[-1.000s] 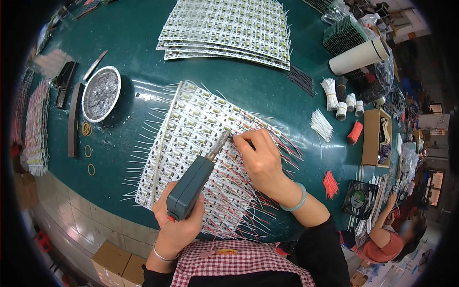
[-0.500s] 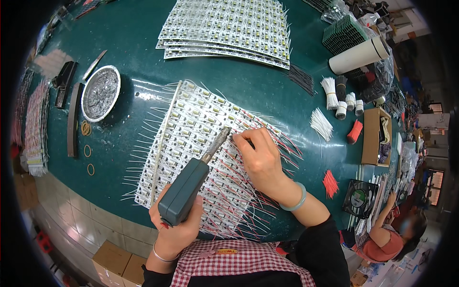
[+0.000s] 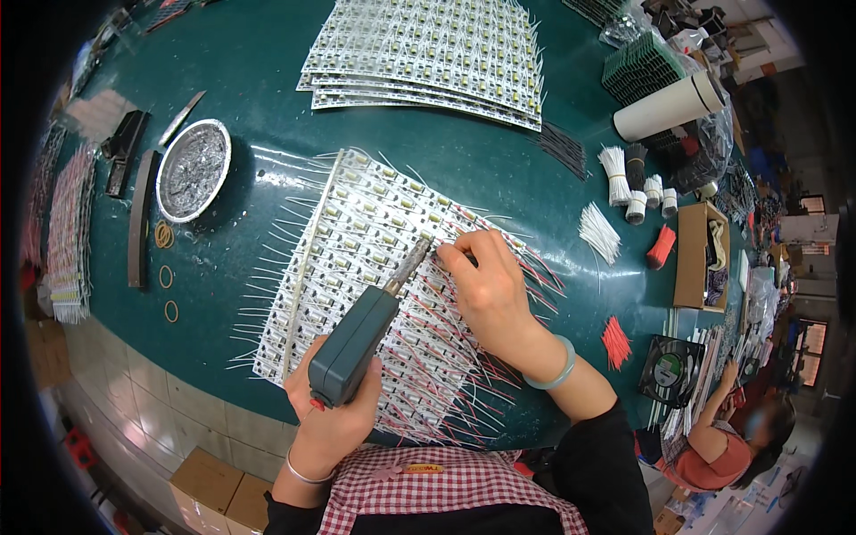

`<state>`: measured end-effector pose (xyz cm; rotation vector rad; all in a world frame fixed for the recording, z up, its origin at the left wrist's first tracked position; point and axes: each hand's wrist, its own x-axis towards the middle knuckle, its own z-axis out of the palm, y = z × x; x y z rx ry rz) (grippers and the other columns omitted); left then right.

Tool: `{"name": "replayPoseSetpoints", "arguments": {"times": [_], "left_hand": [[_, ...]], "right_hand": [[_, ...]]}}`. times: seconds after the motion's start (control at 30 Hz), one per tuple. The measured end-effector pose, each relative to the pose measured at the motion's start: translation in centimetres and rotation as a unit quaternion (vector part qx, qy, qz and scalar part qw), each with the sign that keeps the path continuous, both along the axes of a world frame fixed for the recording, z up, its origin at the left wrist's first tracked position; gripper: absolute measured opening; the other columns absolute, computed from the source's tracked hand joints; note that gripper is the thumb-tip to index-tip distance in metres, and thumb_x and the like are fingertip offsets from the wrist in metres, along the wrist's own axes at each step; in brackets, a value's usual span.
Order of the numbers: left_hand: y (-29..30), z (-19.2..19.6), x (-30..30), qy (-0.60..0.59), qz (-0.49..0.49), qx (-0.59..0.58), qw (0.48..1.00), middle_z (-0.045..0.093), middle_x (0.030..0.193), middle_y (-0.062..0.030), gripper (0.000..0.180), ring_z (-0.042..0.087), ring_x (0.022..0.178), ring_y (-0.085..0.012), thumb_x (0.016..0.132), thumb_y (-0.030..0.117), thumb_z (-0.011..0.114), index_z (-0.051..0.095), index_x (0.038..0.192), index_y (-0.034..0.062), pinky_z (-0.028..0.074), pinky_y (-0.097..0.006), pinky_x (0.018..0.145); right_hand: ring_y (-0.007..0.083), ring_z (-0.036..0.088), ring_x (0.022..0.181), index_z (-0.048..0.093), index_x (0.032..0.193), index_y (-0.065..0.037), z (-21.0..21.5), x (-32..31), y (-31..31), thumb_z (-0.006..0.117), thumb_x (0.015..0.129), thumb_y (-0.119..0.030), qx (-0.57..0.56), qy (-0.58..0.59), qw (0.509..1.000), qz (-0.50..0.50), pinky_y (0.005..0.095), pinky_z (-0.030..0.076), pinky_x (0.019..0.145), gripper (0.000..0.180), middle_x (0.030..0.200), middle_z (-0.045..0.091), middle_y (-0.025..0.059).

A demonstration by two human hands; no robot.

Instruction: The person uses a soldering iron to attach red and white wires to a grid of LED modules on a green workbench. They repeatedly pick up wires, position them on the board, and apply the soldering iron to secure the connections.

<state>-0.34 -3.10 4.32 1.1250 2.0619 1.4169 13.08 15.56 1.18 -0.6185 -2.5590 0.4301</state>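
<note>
A white panel of small circuit boards (image 3: 299, 308) lies in front of me on the green table. Bare white wires stick out along its left edge, and red and white wires (image 3: 437, 361) cover its right part. My left hand (image 3: 332, 435) is wrapped round a dark grey-green soldering gun (image 3: 355, 343), whose metal tip points at the upper middle of the panel. Close to that tip, my right hand (image 3: 490, 290) is closed in a pinch over the boards. What its fingertips hold is too small to make out.
Further back lies a stack of similar panels (image 3: 419, 58). At left stands a white bowl of silvery scraps (image 3: 193, 169), near rubber bands (image 3: 166, 276). To the right are white wire bundles (image 3: 599, 234), red wires (image 3: 615, 343), a white tumbler (image 3: 669, 107), a fan (image 3: 670, 372) and a co-worker (image 3: 713, 446).
The soldering gun and my left hand have shifted slightly right and away from me. My right hand stays pinched near the tip, moved only a little.
</note>
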Motion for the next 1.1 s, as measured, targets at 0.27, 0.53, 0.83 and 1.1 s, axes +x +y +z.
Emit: {"name": "replayPoseSetpoints", "arguments": {"times": [0.27, 0.53, 0.83, 1.1], "left_hand": [[0.3, 0.2, 0.4, -0.098, 0.031, -0.018, 0.995, 0.066, 0.081, -0.0096, 0.015, 0.061, 0.061, -0.0136, 0.077, -0.002, 0.073, 0.068, 0.091, -0.0036, 0.047, -0.028, 0.056], [0.1, -0.2, 0.0, -0.023, 0.000, -0.013, 1.000, 0.066, 0.081, -0.0086, 0.016, 0.061, 0.062, -0.0112, 0.078, -0.002, 0.073, 0.068, 0.092, -0.0036, 0.047, -0.027, 0.055], [0.3, 0.9, -0.4, -0.029, 0.005, 0.013, 0.999, 0.067, 0.082, -0.0103, 0.019, 0.064, 0.064, -0.0123, 0.077, -0.004, 0.073, 0.068, 0.094, -0.0065, 0.048, -0.026, 0.056], [0.2, 0.8, -0.4, -0.008, 0.010, 0.029, 1.000, 0.068, 0.085, -0.0114, 0.021, 0.064, 0.066, -0.0127, 0.076, -0.003, 0.075, 0.068, 0.095, -0.0073, 0.050, -0.026, 0.058]], "right_hand": [[0.0305, 0.054, 0.087, 0.064, 0.102, 0.005, 0.3, -0.1, 0.4, 0.061, 0.069, 0.008, -0.010, -0.006, 1.000, -0.001, 0.0378, 0.049, 0.072, 0.033, 0.095, 0.055, 0.0141], [0.0296, 0.054, 0.087, 0.065, 0.101, 0.005, 0.5, -0.2, 0.3, 0.061, 0.069, 0.008, -0.010, -0.014, 1.000, -0.003, 0.0371, 0.049, 0.072, 0.033, 0.094, 0.055, 0.0140], [0.0297, 0.054, 0.086, 0.065, 0.100, 0.005, 0.5, -0.2, 0.4, 0.061, 0.068, 0.009, -0.009, -0.017, 1.000, -0.003, 0.0371, 0.048, 0.071, 0.033, 0.093, 0.054, 0.0140], [0.0300, 0.055, 0.088, 0.064, 0.101, 0.006, 0.7, 0.2, 0.2, 0.062, 0.069, 0.006, 0.011, -0.009, 1.000, -0.001, 0.0378, 0.049, 0.075, 0.032, 0.095, 0.056, 0.0136]]}}
